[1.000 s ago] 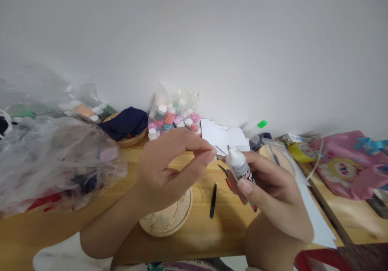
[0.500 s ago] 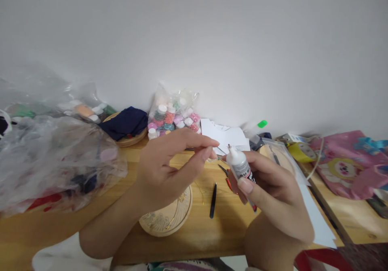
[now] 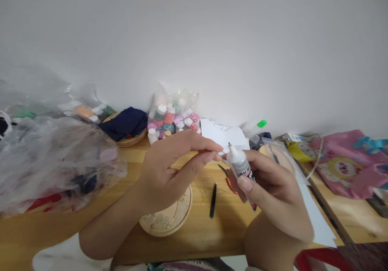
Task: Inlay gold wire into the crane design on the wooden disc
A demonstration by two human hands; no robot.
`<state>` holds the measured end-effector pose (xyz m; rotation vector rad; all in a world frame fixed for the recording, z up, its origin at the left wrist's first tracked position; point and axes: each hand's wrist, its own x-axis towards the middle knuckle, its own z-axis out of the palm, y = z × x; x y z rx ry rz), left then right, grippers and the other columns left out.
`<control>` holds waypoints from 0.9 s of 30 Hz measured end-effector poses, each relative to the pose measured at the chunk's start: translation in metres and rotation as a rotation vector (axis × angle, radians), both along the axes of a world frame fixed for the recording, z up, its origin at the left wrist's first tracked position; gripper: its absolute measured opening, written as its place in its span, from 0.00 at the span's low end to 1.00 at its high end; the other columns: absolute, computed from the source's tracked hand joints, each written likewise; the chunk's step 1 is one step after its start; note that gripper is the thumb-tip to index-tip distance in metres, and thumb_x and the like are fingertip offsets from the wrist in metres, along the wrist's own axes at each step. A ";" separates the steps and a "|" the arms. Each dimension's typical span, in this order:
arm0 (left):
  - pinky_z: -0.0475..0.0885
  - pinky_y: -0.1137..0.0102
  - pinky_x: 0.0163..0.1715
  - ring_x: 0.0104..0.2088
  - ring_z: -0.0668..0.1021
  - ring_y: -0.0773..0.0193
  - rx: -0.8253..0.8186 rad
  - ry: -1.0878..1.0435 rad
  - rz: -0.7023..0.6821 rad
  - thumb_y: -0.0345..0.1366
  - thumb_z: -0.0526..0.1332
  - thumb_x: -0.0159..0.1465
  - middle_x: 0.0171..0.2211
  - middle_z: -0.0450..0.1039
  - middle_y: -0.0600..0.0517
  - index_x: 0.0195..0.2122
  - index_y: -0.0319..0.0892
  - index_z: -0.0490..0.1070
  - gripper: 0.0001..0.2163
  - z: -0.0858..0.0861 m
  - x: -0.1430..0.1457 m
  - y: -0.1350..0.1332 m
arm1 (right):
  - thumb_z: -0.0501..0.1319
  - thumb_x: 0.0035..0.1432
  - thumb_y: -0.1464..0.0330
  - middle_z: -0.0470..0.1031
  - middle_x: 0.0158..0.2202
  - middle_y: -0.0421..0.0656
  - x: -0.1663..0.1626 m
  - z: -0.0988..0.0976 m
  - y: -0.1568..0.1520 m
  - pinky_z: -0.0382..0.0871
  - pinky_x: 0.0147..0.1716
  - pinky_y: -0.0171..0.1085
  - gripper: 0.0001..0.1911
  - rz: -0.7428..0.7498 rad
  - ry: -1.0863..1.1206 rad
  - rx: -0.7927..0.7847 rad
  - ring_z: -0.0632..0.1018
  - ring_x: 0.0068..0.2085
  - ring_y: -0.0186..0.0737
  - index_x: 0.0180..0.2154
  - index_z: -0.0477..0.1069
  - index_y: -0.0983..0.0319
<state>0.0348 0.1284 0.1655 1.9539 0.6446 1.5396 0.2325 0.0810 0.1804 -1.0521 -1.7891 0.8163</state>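
Wooden table [image 3: 197,230]; glue bottle [image 3: 241,166] in right hand [image 3: 273,194]

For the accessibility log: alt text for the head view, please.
The right hand holds a small white bottle, nozzle near the left hand's pinched fingertips, above a wooden table with a round wooden disc, black tweezers and bagged bead jars.

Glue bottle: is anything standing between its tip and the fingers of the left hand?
Nothing visible. The glue bottle, held in the right hand, has its tip beside the pinched fingers of the left hand, a small gap apart.
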 end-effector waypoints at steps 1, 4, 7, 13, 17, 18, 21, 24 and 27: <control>0.76 0.68 0.37 0.33 0.79 0.65 0.009 0.002 0.002 0.27 0.61 0.67 0.34 0.80 0.57 0.39 0.48 0.75 0.07 0.000 0.000 0.000 | 0.60 0.66 0.63 0.69 0.26 0.34 0.000 0.000 0.000 0.61 0.19 0.27 0.10 0.004 0.006 -0.002 0.67 0.22 0.25 0.48 0.74 0.52; 0.75 0.68 0.37 0.33 0.79 0.66 0.037 -0.018 0.002 0.27 0.63 0.66 0.35 0.80 0.57 0.40 0.48 0.75 0.07 0.000 0.001 0.001 | 0.60 0.66 0.63 0.70 0.27 0.34 0.001 -0.001 -0.001 0.61 0.19 0.27 0.11 0.000 0.017 -0.009 0.68 0.23 0.25 0.50 0.73 0.51; 0.75 0.69 0.36 0.33 0.79 0.67 0.036 -0.033 -0.026 0.28 0.63 0.66 0.33 0.79 0.56 0.39 0.47 0.75 0.05 0.000 0.001 0.001 | 0.61 0.66 0.64 0.70 0.27 0.34 0.001 0.000 -0.001 0.61 0.20 0.27 0.10 -0.013 0.012 -0.007 0.68 0.23 0.25 0.49 0.74 0.51; 0.73 0.68 0.35 0.33 0.78 0.66 -0.008 -0.011 -0.068 0.27 0.62 0.67 0.32 0.77 0.55 0.37 0.46 0.73 0.06 -0.001 0.000 0.002 | 0.61 0.66 0.64 0.68 0.25 0.33 0.000 0.000 -0.001 0.61 0.20 0.27 0.11 -0.010 0.002 0.012 0.68 0.23 0.25 0.49 0.74 0.51; 0.73 0.68 0.36 0.34 0.78 0.66 0.007 -0.001 -0.079 0.27 0.61 0.67 0.34 0.78 0.55 0.39 0.46 0.73 0.06 0.000 0.001 0.002 | 0.61 0.66 0.64 0.68 0.25 0.33 0.001 0.000 -0.001 0.61 0.19 0.27 0.10 -0.016 0.000 0.006 0.67 0.23 0.25 0.48 0.73 0.52; 0.73 0.67 0.37 0.34 0.78 0.66 -0.005 0.002 -0.083 0.27 0.60 0.67 0.34 0.78 0.55 0.39 0.46 0.73 0.07 0.000 0.001 0.002 | 0.61 0.66 0.64 0.68 0.26 0.33 0.001 0.000 -0.001 0.61 0.19 0.27 0.10 -0.017 -0.001 0.003 0.68 0.23 0.25 0.48 0.73 0.53; 0.73 0.67 0.38 0.35 0.78 0.66 -0.010 -0.002 -0.101 0.27 0.59 0.68 0.34 0.78 0.54 0.40 0.46 0.73 0.07 -0.001 0.000 0.002 | 0.60 0.66 0.64 0.69 0.27 0.34 0.002 -0.001 -0.002 0.62 0.19 0.28 0.10 -0.020 -0.009 0.004 0.68 0.23 0.25 0.49 0.73 0.53; 0.73 0.68 0.37 0.35 0.78 0.67 -0.010 -0.028 -0.128 0.27 0.59 0.68 0.34 0.78 0.54 0.40 0.44 0.74 0.06 -0.002 0.000 0.002 | 0.60 0.66 0.64 0.69 0.27 0.33 0.002 -0.001 -0.002 0.61 0.19 0.28 0.10 -0.021 -0.013 0.001 0.68 0.22 0.25 0.49 0.73 0.52; 0.73 0.67 0.36 0.34 0.78 0.65 -0.111 -0.072 -0.143 0.30 0.59 0.68 0.33 0.77 0.54 0.40 0.46 0.74 0.06 -0.002 0.000 0.001 | 0.60 0.66 0.64 0.69 0.26 0.33 0.002 -0.001 -0.002 0.61 0.19 0.27 0.10 -0.030 -0.018 -0.001 0.68 0.22 0.25 0.49 0.73 0.52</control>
